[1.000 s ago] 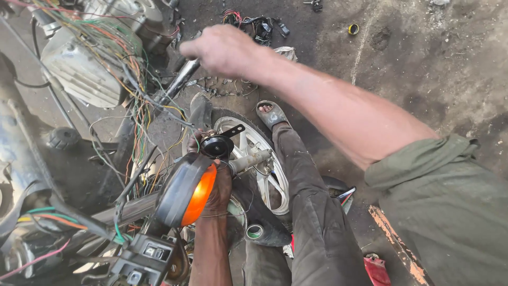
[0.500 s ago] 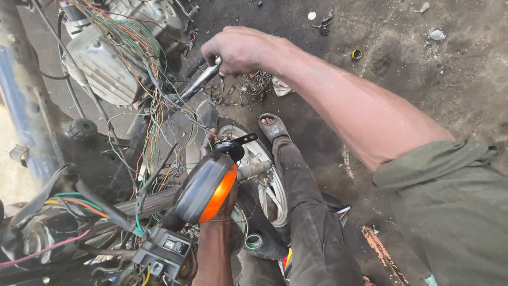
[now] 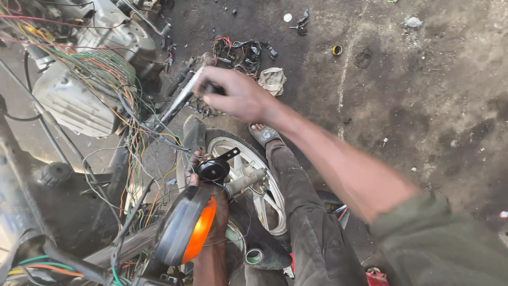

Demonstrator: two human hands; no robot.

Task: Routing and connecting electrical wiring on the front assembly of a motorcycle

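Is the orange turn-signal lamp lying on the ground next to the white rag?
No. The orange turn-signal lamp sits low among the motorcycle wiring near the left hand, far from the white rag on the dirt.

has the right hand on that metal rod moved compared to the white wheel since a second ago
Cannot tell for sure: the camera shifted. The right hand grips the metal rod above the white wheel, much as before.

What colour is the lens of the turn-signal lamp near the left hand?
Orange, set in a dark housing: the turn-signal lamp, clearest in the head view.
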